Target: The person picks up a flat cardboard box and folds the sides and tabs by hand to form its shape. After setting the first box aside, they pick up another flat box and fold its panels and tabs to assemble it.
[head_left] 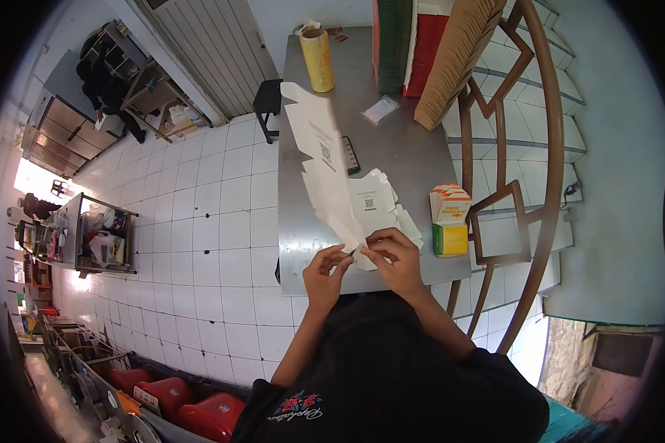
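My left hand [325, 275] and my right hand [397, 260] are close together over the near end of the steel table. Both pinch the lower end of a long white cardboard box blank [316, 136], which rises tilted away from me and has a printed QR code and notched flaps. The exact fold between my fingertips is too small to make out. Beneath and to the right lies a second white box blank [377, 198], flat on the table [414, 151] and partly covered. A dark phone-like object [351, 156] shows behind the raised blank.
A yellow roll [317, 60] stands at the table's far left. Stacks of green, red and brown cardboard [458, 55] are at the far right, near a small clear packet [380, 110]. A yellow-orange box [450, 221] sits at the right edge by the brown railing [550, 148]. Another person [100, 85] stands far left.
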The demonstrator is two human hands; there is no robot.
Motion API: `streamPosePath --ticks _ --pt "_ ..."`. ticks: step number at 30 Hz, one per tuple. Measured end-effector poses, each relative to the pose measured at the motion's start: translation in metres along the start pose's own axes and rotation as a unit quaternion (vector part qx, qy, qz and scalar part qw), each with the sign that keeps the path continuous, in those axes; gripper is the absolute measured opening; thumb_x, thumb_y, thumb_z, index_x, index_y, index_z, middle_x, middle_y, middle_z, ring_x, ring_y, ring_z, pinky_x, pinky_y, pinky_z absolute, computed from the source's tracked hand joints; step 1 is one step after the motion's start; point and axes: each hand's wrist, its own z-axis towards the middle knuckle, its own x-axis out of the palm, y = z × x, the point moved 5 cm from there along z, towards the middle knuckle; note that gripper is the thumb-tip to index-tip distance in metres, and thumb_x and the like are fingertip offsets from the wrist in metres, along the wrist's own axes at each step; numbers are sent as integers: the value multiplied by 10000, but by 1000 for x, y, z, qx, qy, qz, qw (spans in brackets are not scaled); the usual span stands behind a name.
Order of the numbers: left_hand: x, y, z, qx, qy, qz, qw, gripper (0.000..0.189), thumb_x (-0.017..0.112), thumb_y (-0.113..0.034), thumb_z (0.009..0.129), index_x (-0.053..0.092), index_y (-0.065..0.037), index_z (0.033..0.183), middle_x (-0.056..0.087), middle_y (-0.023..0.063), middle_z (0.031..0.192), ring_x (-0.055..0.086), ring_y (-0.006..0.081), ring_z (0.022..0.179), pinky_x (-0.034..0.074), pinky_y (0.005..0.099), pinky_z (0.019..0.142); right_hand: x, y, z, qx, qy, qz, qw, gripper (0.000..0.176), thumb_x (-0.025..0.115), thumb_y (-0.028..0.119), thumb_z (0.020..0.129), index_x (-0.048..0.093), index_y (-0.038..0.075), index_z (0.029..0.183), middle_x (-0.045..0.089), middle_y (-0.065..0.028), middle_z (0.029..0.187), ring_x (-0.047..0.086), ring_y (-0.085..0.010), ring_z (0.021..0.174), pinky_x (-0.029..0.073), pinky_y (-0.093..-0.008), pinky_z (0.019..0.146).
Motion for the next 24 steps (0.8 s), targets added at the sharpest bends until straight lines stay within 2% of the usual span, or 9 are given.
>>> streamPosePath --ticks 1,3,4,6,13,20,24 --pt "-1 -2 1 0 0 0 1000 295 750 24 910 663 37 1191 738 111 1000 715 151 919 586 280 844 -2 4 1 -26 -2 -57 998 78 761 25 878 764 6 954 682 -83 1069 729 -212 909 606 -327 804" --pt "-2 5 0 -101 0 -43 994 202 759 -12 919 673 45 1093 739 101 966 715 152 900 581 271 835 -3 11 1 -49 21 -100 994 93 763 34 874 765 18 965 676 -73 1066 720 -221 911 590 -337 801" --pt "-2 4 -1 -102 1 -42 994 202 759 -12 919 673 45 1093 739 101 966 715 152 900 581 271 835 0 16 0 -73 44 -142 986 108 764 44 870 766 30 976 670 -63 1064 712 -230 913 574 -347 798" --pt "-2 4 -3 -112 -12 -57 992 159 761 -39 929 678 39 1039 742 87 951 710 142 903 569 267 846 2 18 -1 -64 60 -133 987 128 765 36 862 764 29 989 669 -68 1091 710 -234 940 573 -338 816" --pt "-2 0 -8 -100 -11 -36 994 130 755 -24 930 696 32 1031 742 79 1000 694 122 932 554 262 857 8 14 -2 -36 95 -105 989 128 738 17 858 750 22 985 666 -71 1121 705 -231 1001 564 -346 877" --pt "0 3 -9 -89 33 -59 994 132 757 8 912 696 46 1023 736 88 1014 694 128 943 562 264 858 3 14 2 -8 128 -103 986 106 750 45 817 727 17 917 655 -57 1117 695 -234 986 551 -349 868" --pt "4 -5 -7 -78 44 -56 994 131 763 17 903 696 57 1008 733 100 1006 695 131 931 572 268 843 4 10 2 13 123 -89 988 101 760 45 804 736 10 896 671 -54 1051 697 -194 942 548 -313 833"
